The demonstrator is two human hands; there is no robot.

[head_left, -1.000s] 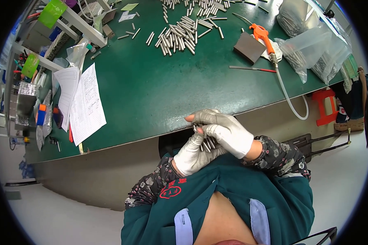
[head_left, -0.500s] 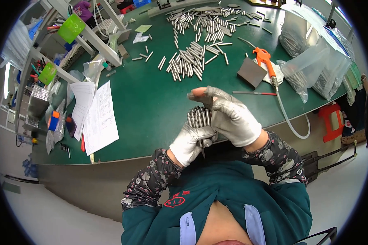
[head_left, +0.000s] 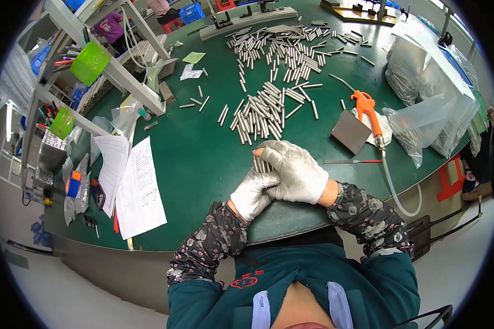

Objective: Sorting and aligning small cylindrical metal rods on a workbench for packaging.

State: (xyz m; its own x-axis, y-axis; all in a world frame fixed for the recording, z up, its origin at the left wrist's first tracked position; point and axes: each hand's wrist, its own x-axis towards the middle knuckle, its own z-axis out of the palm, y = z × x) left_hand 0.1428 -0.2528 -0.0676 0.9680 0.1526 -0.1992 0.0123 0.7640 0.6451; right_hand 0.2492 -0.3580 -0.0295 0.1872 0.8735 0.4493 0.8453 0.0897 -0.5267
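A bundle of short metal pins (head_left: 261,165) is clasped between my two gloved hands above the near part of the green bench. My left hand (head_left: 251,193) is closed round the bundle's lower side. My right hand (head_left: 298,171) wraps over its top and right side, so most of the pins are hidden. Both white gloves look greyed at the fingers, and one bare fingertip of my right hand shows. Just beyond my hands lies a loose pile of the same pins (head_left: 253,119), with a larger spread of pins (head_left: 282,52) farther back.
To the right, an orange air blow gun (head_left: 366,108) lies by a dark block (head_left: 351,132) and a thin red-handled tool (head_left: 354,162). Plastic bags of pins (head_left: 409,77) stand behind. Written sheets (head_left: 140,192) lie at the left, beside a grey shelf frame (head_left: 142,82).
My right hand has folded down over the bundle, with its fingers now covering the pin tops. Both hands sit closer together, and the view has shifted so the bench appears lower.
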